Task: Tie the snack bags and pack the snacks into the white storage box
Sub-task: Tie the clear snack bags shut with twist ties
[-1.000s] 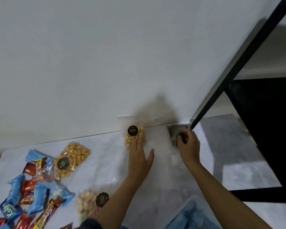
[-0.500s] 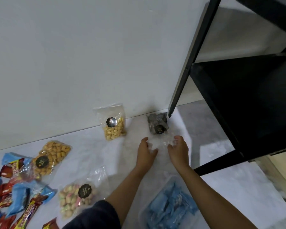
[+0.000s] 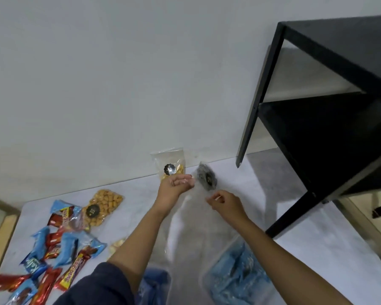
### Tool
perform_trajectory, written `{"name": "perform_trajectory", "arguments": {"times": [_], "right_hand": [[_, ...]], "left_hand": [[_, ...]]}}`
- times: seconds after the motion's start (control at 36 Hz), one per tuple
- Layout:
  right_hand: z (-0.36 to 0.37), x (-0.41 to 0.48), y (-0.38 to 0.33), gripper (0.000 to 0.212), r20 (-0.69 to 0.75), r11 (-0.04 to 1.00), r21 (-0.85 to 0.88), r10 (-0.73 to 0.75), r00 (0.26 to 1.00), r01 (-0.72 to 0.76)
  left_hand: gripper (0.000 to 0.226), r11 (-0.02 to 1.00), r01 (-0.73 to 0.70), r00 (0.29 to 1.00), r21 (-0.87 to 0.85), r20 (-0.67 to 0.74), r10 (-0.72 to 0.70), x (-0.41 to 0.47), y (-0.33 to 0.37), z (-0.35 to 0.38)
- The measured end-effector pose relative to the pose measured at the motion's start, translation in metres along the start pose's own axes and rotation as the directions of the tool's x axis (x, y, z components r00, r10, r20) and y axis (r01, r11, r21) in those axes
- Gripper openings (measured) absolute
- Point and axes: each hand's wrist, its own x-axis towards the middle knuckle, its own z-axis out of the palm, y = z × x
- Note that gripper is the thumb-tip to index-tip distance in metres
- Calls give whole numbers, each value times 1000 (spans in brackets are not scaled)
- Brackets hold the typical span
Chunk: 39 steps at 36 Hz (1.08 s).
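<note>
Gripping crinkly clear bag (image 3: 205, 180), left hand (image 3: 176, 184) and right hand (image 3: 226, 203) curl.

Your left hand (image 3: 176, 183) and right hand (image 3: 226, 202) pinch the clear plastic of the dark bag (image 3: 206, 178) by the wall. A yellow bag (image 3: 171, 164) leans just beside it. Wrapped bars (image 3: 53, 245) lie to your left, and the box (image 3: 207, 280) holds blue packets.

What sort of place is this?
Probably a room in a home rather than a workshop: loose snack packets lie on a pale marbled surface that meets a plain white wall, with a black shelf unit at the right.
</note>
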Motion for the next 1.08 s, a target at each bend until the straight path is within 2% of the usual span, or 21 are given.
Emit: {"name": "perform_trajectory", "arguments": {"times": [0.08, 0.14, 0.19, 0.25, 0.33, 0.42, 0.53, 0.67, 0.75, 0.83, 0.94, 1.08], "right_hand": [[0, 2, -14, 29, -11, 990, -81, -118, 993, 117], [1, 4, -24, 47, -41, 965, -93, -249, 968, 244], [2, 6, -34, 63, 6, 928, -110, -358, 934, 356], [3, 6, -41, 71, 73, 916, -86, -386, 920, 391], [7, 8, -41, 69, 143, 912, -24, -401, 905, 409], [12, 7, -39, 47, 211, 914, -68, -379, 901, 401], [17, 0, -40, 8, 207, 950, -21, -302, 931, 313], [19, -1, -37, 15, 62, 979, 63, -198, 978, 194], [18, 0, -27, 18, 47, 983, 162, -99, 994, 90], [17, -5, -20, 19, 49, 972, 232, -49, 998, 36], [13, -9, -17, 9, 108, 974, 216, -93, 990, 68], [4, -8, -26, 3, 114, 940, 267, -249, 962, 212]], "left_hand": [[18, 993, -18, 996, 120, 84, 8, -3, 23, -11], [16, 973, -47, 988, 224, 155, 12, -6, 37, -19], [15, 949, -52, 976, 312, 219, -18, -9, 51, -23], [19, 919, -36, 963, 392, 260, -74, -13, 63, -26], [21, 840, -85, 941, 535, 320, -108, -17, 75, -26], [19, 775, -159, 933, 612, 350, -85, -21, 80, -26], [19, 796, -152, 948, 585, 315, -51, -24, 74, -30], [11, 815, -140, 988, 562, 128, 81, -27, 43, -40], [11, 814, -120, 993, 568, 62, 103, -33, 22, -48], [16, 872, -59, 996, 485, -27, 82, -37, 7, -53], [5, 984, 15, 998, 177, -68, -3, -45, 3, -52], [11, 996, 6, 999, 93, -37, -2, -47, 9, -51]]}}
